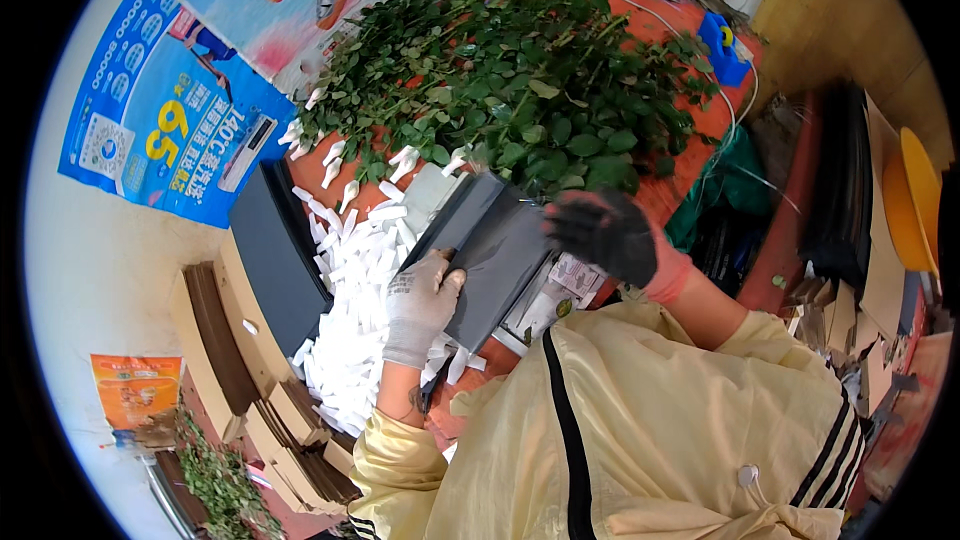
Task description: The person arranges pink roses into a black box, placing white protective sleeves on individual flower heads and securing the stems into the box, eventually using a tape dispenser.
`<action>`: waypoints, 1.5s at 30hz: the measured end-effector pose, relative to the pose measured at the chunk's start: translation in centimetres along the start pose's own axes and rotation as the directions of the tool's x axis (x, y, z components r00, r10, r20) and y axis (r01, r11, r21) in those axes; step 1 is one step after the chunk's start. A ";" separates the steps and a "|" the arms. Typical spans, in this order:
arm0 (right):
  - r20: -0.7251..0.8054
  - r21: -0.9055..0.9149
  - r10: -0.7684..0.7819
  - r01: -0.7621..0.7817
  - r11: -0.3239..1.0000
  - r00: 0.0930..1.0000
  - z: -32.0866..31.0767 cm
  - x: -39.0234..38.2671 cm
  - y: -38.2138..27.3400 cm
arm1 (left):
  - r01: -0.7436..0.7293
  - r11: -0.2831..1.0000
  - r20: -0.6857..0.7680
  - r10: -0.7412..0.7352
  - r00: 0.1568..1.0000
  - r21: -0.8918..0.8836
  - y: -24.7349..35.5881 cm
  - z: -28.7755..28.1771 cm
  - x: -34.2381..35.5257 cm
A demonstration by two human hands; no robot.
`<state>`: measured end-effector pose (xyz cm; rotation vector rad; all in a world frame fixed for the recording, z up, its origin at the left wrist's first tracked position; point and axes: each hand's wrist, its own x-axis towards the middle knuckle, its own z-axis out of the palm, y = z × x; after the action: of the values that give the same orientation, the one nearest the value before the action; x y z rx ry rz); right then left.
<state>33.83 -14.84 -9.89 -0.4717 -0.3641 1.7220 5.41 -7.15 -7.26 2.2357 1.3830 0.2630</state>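
My left hand [420,305], in a whitish knit glove, is closed on the left edge of a dark grey sheet [490,280] with a glossy surface, its thumb on top. More dark sheet edges show along the sheet's far left side. Just off the sheet's right end is my right hand [610,235], in a black-palmed glove with a pink cuff. It is blurred, but its fingers look stretched out toward the left with nothing seen in them. Left of the sheet lies a heap of white sleeves [350,315]. Beyond it are leafy rose stems [560,90], some with white-covered heads [403,161].
The red table [668,175] carries the stems. A blue tape dispenser [725,52] stands at its far right, with a white cable nearby. Flat cardboard [225,340] and a dark board [275,240] stand at left. An orange-yellow basin [915,200] and dark sheets [840,180] are at right.
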 end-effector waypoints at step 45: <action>0.207 -0.540 0.444 0.480 -0.691 0.872 6.8 13.2 7.2 | 0.459 0.881 -0.731 -0.385 0.563 -0.110 -3.5 7.6 -12.7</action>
<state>22.13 -3.25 -9.01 -1.3766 -2.8464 0.3604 -0.10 -19.36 -14.41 1.8079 2.3488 1.0425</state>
